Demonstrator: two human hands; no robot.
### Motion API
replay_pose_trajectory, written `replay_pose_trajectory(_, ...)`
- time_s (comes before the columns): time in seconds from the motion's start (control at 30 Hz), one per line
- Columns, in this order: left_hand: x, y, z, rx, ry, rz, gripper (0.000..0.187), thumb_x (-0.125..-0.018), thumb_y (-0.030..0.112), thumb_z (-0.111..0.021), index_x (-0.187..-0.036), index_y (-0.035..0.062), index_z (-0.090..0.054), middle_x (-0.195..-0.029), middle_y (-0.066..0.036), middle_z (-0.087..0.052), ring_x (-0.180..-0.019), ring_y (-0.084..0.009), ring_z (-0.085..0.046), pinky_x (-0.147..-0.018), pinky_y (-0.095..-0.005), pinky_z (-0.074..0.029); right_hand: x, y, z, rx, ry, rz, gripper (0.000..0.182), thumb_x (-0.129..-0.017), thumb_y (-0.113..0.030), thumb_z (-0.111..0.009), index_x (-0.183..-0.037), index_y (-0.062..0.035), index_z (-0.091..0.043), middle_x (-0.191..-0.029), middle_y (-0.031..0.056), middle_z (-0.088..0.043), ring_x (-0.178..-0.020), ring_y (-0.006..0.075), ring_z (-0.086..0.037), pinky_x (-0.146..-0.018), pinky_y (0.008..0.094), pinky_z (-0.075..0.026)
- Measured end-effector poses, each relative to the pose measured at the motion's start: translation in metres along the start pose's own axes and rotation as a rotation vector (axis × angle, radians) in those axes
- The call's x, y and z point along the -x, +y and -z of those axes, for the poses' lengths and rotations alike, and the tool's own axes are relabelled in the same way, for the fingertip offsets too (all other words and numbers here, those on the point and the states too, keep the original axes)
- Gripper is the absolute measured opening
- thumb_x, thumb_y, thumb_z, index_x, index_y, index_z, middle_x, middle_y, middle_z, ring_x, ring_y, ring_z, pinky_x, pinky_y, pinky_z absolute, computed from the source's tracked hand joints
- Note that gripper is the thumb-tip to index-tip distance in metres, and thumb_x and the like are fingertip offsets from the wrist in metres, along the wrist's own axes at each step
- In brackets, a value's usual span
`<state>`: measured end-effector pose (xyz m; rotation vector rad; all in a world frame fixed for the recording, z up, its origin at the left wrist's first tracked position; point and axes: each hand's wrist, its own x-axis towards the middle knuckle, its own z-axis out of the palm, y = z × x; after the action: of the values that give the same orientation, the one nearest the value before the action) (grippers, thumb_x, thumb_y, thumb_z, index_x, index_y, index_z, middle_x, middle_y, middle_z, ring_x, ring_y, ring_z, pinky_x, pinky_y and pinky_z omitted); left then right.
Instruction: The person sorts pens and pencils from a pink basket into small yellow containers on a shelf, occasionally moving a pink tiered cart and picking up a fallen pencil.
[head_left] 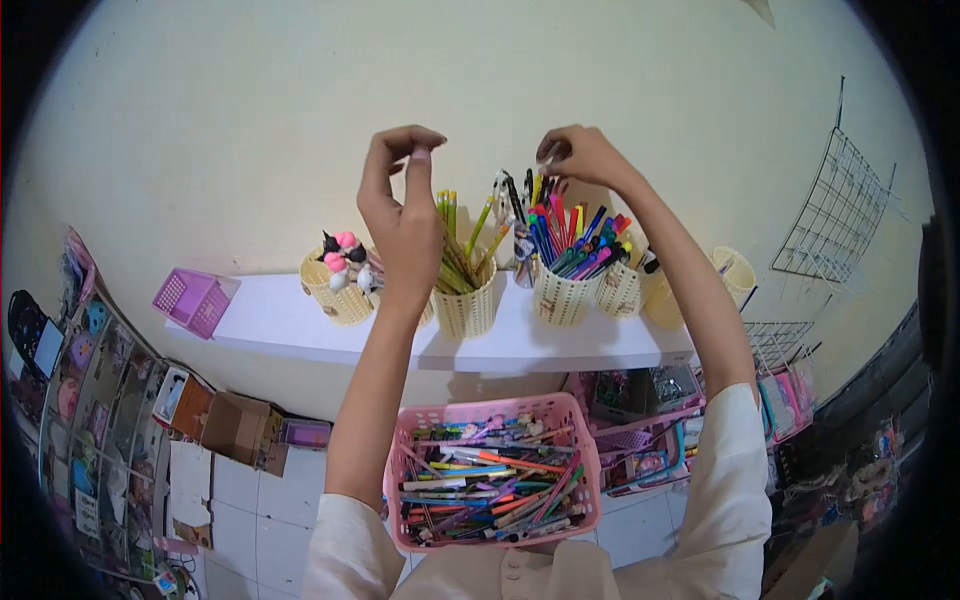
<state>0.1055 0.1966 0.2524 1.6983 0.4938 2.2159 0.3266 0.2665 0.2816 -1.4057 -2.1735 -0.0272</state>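
My left hand (405, 205) is raised above a cream woven cup (467, 312) of yellow-green pencils (458, 262). Its fingers curve over, apart from the thumb, and hold nothing. Farther right, my right hand (588, 158) has its fingertips pinched together just above black and yellow pens (535, 190) at the back. Whatever sits in that pinch is too small to make out. In front of it stands a cream cup (562, 298) packed with colourful markers (572, 235). A cup (340, 300) with pink, black and white toppers (342, 258) stands left of my left wrist.
The cups stand on a white shelf (270, 318) against the wall, with a purple basket (192, 302) at its left end. Below, a pink basket (400, 525) holds many loose pens. More cream cups (735, 270) are at right, beneath a wire grid (828, 205). Cardboard boxes (235, 430) lie lower left.
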Motion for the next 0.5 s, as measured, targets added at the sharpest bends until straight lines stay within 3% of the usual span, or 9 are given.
replay_pose_trajectory(0.23,0.006,0.003,0.014,-0.058,0.05,-0.05,0.009,-0.077,0.0,-0.043,-0.081,-0.0026,-0.05,-0.079,-0.007,-0.053,-0.077,-0.0133,-0.049,-0.076,-0.0244,-0.037,-0.004,0.01,0.0,0.139,-0.009,0.113,0.023,-0.064,-0.018,-0.061,-0.082,-0.0034,-0.059,-0.074,0.0092,-0.061,-0.068,0.016,-0.059,-0.065,0.0263,-0.046)
replay_pose_trajectory(0.37,0.033,0.029,0.032,0.079,0.191,-0.135,0.014,-0.073,-0.001,-0.043,-0.086,-0.003,-0.048,-0.078,-0.011,-0.052,-0.074,-0.0169,-0.05,-0.071,-0.0253,-0.039,0.015,-0.005,0.022,0.127,0.158,0.05,0.025,-0.069,-0.022,-0.058,-0.087,-0.0041,-0.057,-0.077,0.0056,-0.061,-0.067,0.012,-0.057,-0.062,0.0244,-0.045)
replay_pose_trajectory(0.43,0.07,0.033,0.059,0.075,0.193,-0.127,0.017,-0.072,-0.004,-0.04,-0.086,-0.002,-0.047,-0.076,-0.012,-0.05,-0.07,-0.018,-0.049,-0.066,-0.0259,-0.04,0.053,-0.064,0.092,-0.158,-0.33,-0.312,0.056,-0.08,-0.038,-0.046,-0.125,-0.0094,-0.028,-0.128,0.012,-0.028,-0.12,0.0245,-0.022,-0.1,0.0409,-0.005)
replay_pose_trajectory(0.5,0.112,0.031,0.098,0.1,-0.231,0.031,0.018,-0.068,-0.007,-0.038,-0.082,-0.0013,-0.047,-0.074,-0.012,-0.049,-0.068,-0.0187,-0.048,-0.061,-0.0265,-0.04,0.099,-0.048,0.046,0.024,0.571,0.124,0.024,-0.068,-0.019,-0.059,-0.087,-0.004,-0.058,-0.078,0.0089,-0.06,-0.068,0.0159,-0.057,-0.061,0.0258,-0.045)
